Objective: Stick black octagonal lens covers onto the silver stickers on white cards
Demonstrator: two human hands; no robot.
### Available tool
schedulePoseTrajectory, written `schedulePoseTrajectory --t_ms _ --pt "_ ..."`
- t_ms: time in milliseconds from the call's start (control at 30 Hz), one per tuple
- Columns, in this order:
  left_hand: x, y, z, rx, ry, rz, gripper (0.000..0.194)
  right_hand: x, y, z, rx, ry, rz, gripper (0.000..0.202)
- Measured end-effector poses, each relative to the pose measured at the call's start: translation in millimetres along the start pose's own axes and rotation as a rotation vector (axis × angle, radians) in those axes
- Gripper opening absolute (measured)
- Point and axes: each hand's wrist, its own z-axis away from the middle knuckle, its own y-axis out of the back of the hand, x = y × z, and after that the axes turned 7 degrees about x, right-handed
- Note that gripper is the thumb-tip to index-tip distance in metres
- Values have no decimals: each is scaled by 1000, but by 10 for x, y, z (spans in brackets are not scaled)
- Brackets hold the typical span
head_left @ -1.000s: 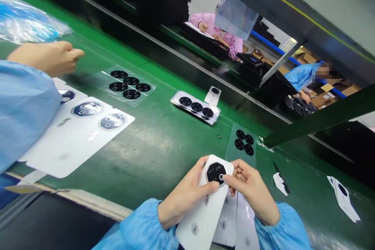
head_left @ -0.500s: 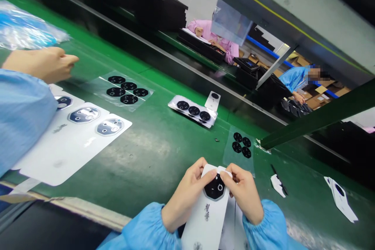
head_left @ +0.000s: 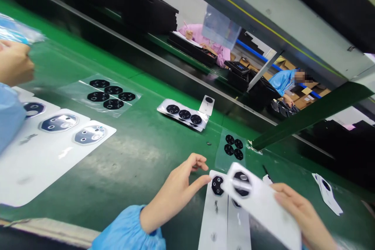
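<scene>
A white phone back panel (head_left: 269, 213) with a black eight-sided camera patch is in my right hand (head_left: 301, 213), tilted and lifted above the bench. My right fingers grip it along its right edge. My left hand (head_left: 178, 187) holds nothing, its thumb and fingers apart. Its thumb tip is nearest to the top of another white panel (head_left: 213, 218), which lies on the bench with a dark camera patch. A further white panel (head_left: 238, 226) lies alongside, partly hidden under the lifted one.
Black patches on clear sheets (head_left: 114, 91) (head_left: 234, 148) lie on the green bench (head_left: 140, 164). A stack of panels (head_left: 183, 123) stands mid-bench; more panels (head_left: 326, 197) lie right. Left are large white panels (head_left: 52, 164) and a co-worker's hand (head_left: 14, 62). A green post (head_left: 310, 117) rises right.
Both hands were together on the panel. My left hand has let go and moved slightly left; my right hand has carried the panel right and tilted it. The view has shifted.
</scene>
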Motion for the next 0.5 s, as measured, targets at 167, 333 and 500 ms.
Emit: schedulePoseTrajectory --t_ms 167,333,500 --pt "-144 -112 -4 -225 -315 -541 40 299 1142 -394 540 -35 16 31" --pt "-238 -403 -52 -331 -401 -846 77 325 1152 -1309 601 44 -50 21" --pt "-237 -462 -126 -400 -330 -856 86 98 819 -2157 527 115 42 24"
